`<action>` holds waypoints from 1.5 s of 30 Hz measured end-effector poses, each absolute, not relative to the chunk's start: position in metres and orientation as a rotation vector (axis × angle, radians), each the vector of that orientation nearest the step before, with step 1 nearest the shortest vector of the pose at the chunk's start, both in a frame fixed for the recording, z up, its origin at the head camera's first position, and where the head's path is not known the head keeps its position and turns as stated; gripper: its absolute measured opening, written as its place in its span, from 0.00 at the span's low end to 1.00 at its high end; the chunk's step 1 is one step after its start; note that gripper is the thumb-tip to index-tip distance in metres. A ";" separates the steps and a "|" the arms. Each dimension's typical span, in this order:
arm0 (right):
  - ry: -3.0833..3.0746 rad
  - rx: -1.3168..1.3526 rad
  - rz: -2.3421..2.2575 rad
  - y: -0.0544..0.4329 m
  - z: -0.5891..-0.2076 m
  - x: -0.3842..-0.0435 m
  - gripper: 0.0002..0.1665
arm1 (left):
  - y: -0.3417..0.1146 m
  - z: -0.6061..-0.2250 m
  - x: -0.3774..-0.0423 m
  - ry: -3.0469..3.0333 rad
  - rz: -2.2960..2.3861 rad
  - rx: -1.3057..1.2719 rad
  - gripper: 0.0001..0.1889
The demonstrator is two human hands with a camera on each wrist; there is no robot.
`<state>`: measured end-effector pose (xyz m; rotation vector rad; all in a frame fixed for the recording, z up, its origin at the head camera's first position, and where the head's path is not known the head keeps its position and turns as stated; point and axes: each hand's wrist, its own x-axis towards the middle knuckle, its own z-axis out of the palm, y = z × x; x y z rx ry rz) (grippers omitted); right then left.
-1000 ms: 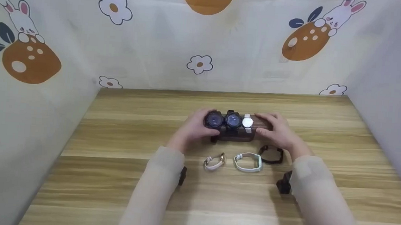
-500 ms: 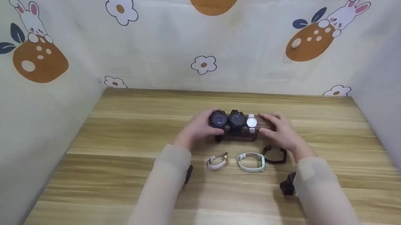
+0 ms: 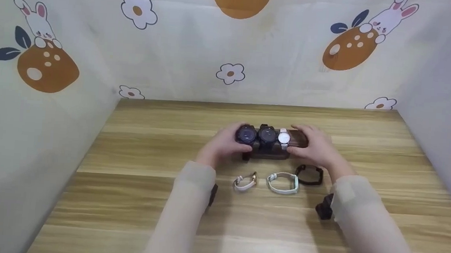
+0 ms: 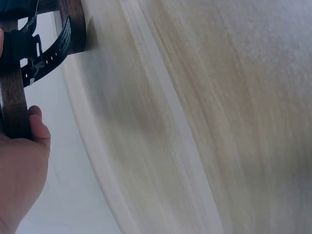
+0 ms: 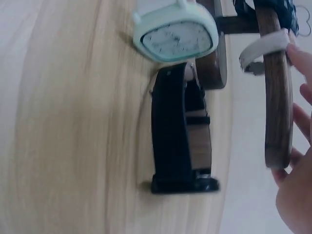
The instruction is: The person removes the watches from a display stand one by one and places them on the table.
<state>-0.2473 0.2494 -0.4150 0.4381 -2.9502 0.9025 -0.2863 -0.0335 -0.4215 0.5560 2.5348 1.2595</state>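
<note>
A dark wooden watch stand point(image 3: 298, 138) carries two black watches point(image 3: 246, 134) and one white watch point(image 3: 284, 137) side by side on its bar. My left hand point(image 3: 224, 143) grips the bar's left end, the thumb in front by the leftmost watch. In the left wrist view the bar point(image 4: 14, 109) meets my palm, and a black strap point(image 4: 51, 58) hangs below it. On the right end, my right hand point(image 3: 316, 148) holds the bar between thumb and fingers, the thumb tip right at the white watch's lower strap. The right wrist view has fingertips point(image 5: 298, 61) beside the white strap point(image 5: 263, 48).
In front of the stand, on the wooden table point(image 3: 145, 200), lie a small pale watch with gold trim point(image 3: 246, 182), a mint-green watch point(image 3: 283, 183) and a black watch point(image 3: 309, 175). A patterned cloth wall point(image 3: 182, 60) stands behind.
My right hand has shifted slightly left along the bar, its thumb now at the white watch's strap. The left hand keeps its grip. The head view has swung a little left.
</note>
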 end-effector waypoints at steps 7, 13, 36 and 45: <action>-2.950 0.486 0.696 0.234 -0.411 -0.250 0.42 | -0.033 -0.424 -0.286 2.526 1.285 0.548 0.40; -2.937 0.502 0.601 0.228 -0.408 -0.251 0.40 | -0.034 -0.424 -0.287 2.507 1.319 0.554 0.39; -2.871 0.499 0.652 0.245 -0.409 -0.247 0.32 | -0.033 -0.425 -0.287 2.578 1.226 0.611 0.40; -2.822 0.451 0.668 0.262 -0.411 -0.242 0.31 | -0.034 -0.423 -0.287 2.598 1.211 0.597 0.39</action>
